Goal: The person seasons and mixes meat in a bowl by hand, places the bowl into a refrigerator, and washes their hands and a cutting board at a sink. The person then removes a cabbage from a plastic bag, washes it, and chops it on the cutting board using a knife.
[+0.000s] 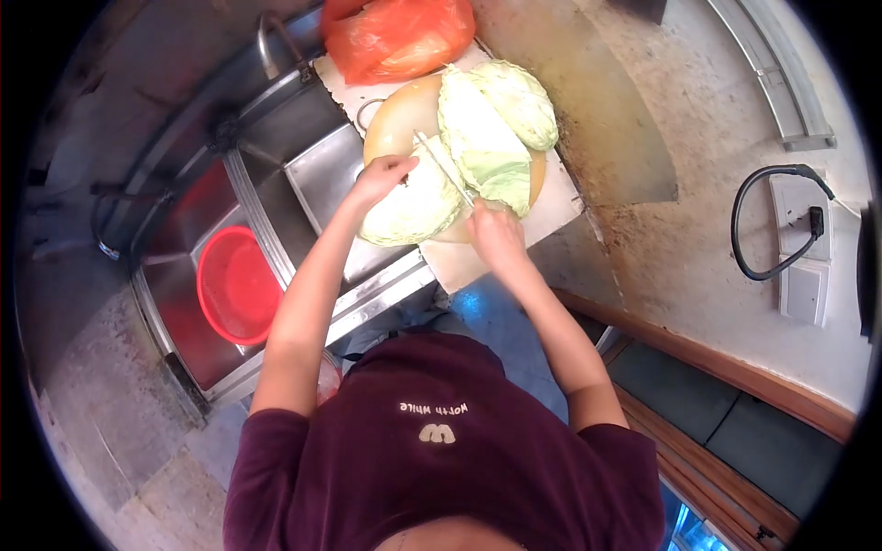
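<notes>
My left hand [384, 178] rests with bent fingers on the upper left part of a pale green cabbage piece [409, 213]. A knife [445, 167] lies slanted along the right side of that piece, its handle in my closed right hand [497, 230]. To the right of the blade is a large cut cabbage piece [482, 138], and beyond it another cabbage piece [525, 103]. All of them are on a round yellowish cutting board [393, 124].
An orange-red plastic bag [397, 39] sits behind the board. At the left is a metal double sink [260, 216] with a faucet [268, 46] and a red basin [241, 286]. A stained wall [643, 119] stands on the right, with a plugged-in black cable [740, 225].
</notes>
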`<state>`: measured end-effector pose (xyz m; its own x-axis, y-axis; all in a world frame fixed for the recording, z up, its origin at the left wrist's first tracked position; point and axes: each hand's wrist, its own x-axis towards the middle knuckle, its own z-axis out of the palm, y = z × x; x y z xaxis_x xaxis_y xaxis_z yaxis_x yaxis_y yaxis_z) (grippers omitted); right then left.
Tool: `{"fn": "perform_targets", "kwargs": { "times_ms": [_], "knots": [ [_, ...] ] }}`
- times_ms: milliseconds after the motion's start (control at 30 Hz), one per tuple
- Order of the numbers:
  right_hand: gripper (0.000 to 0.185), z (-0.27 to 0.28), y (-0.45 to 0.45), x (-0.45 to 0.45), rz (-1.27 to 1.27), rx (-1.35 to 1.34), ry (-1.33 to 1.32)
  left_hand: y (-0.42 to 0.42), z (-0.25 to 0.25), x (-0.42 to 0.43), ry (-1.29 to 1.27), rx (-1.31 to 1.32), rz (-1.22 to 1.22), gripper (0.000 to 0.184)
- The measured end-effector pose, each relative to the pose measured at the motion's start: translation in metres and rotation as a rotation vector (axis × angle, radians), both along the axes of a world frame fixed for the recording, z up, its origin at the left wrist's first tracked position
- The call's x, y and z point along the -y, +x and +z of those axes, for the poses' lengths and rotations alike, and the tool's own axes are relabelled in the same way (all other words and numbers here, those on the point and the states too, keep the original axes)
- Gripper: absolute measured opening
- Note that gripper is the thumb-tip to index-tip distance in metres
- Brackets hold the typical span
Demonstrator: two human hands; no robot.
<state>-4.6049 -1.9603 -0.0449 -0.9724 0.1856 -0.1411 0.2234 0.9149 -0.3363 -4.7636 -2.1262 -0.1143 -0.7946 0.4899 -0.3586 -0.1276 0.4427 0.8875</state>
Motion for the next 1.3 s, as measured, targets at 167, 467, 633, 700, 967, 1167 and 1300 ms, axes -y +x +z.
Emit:
{"fn": "perform_targets", "kwargs": {
  "times_ms": [167,467,633,700,967,1167,1300],
  "knots": [
    [0.018,-0.005,0.002,0.016,-0.008,-0.038,0.055,0.048,0.050,-0.008,-0.184,-0.950,-0.056,0.025],
    [0.011,0.025,0.018,0.028,0.009,0.144,0.185,0.061,0.037,-0.024,-0.335,-0.981,-0.050,0.024],
    [0.013,-0.023,-0.014,0.011,-0.012,0.064,0.041,0.058,0.025,-0.028,-0.317,-0.899,-0.072,0.021],
    [0.015,-0.044,-0.040,0.005,-0.030,0.058,0.068,0.055,0.026,-0.027,-0.294,-0.884,-0.059,0.021],
    [0.017,0.036,0.013,0.014,0.014,0.133,0.036,0.055,0.028,-0.022,-0.240,-0.834,-0.012,0.024],
    [0.017,-0.037,-0.008,0.017,-0.018,0.082,0.059,0.057,0.025,-0.023,-0.234,-0.805,-0.018,0.021],
    [0.016,-0.034,-0.025,0.005,0.006,0.015,0.004,0.057,0.021,-0.017,-0.215,-0.815,0.014,0.019]
  ]
}}
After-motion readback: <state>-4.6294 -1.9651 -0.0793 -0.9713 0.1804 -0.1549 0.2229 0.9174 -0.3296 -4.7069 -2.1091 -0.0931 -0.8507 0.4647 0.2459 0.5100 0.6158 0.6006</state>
